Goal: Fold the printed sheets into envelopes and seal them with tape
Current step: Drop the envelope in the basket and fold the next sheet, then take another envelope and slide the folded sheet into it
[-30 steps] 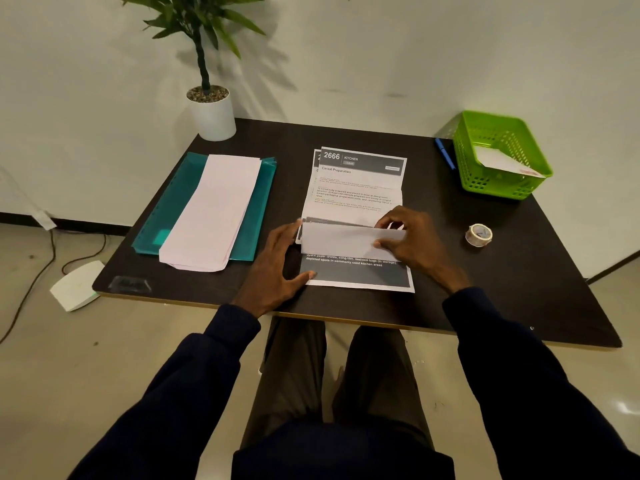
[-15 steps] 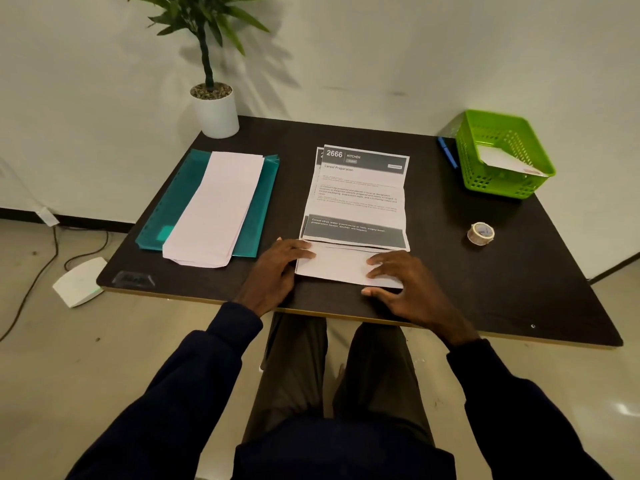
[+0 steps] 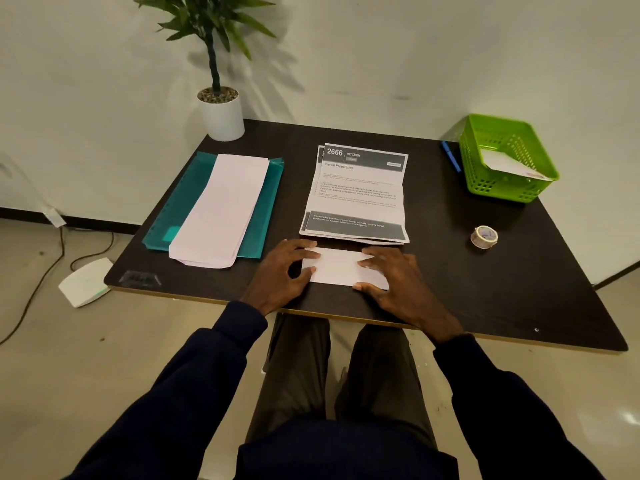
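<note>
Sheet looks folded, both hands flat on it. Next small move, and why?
Probably the left hand lifts off and reaches for the top of the envelope stack on the teal folder, while the right hand pins the folded sheet: it lies flat and compact, and no envelope is beside it yet.

The middle of the near edge is taken up by the left hand [image 3: 280, 271] and right hand [image 3: 391, 275], laid flat on the folded sheet [image 3: 337, 266], with the sheets [image 3: 356, 195] stacked just behind. A narrow bare lane of table [image 3: 467, 292] can be seen between the sheets and the folder [image 3: 266, 209]. Way more room is found on the right, where only the tape [image 3: 484, 236] sits. The back right corner is blocked by the basket [image 3: 485, 188] and pen [image 3: 451, 156], the back left by the pot [image 3: 221, 116].
</note>
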